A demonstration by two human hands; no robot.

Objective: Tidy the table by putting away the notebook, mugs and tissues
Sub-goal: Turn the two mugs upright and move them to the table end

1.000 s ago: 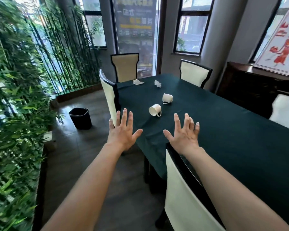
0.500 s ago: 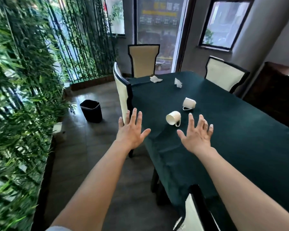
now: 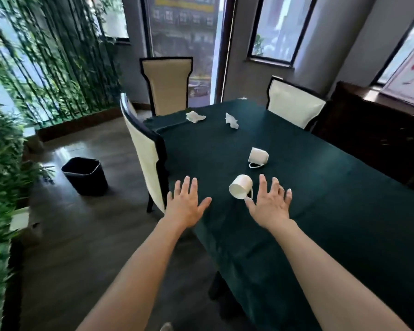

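Observation:
Two white mugs lie on their sides on the dark green tablecloth (image 3: 332,211). The nearer mug (image 3: 241,186) has its mouth turned toward me, and the farther mug (image 3: 258,157) lies behind it. Two crumpled white tissues sit near the table's far end, one at the left (image 3: 194,116) and one at the right (image 3: 231,120). My left hand (image 3: 185,205) hovers with spread fingers at the table's left edge. My right hand (image 3: 269,204) is spread just right of the nearer mug, thumb close to its handle. Both hands hold nothing. No notebook is in view.
A black waste bin (image 3: 85,176) stands on the floor to the left. Cream chairs flank the table: one at its left side (image 3: 145,152), one at the far end (image 3: 169,83), one at the far right (image 3: 294,105). Bamboo plants line the left; a dark sideboard (image 3: 378,130) stands at the right.
I have moved forward along the table, so the mugs and tissues appear closer. The chair back that was in front of me has dropped out of view. My right hand now sits beside the nearer mug.

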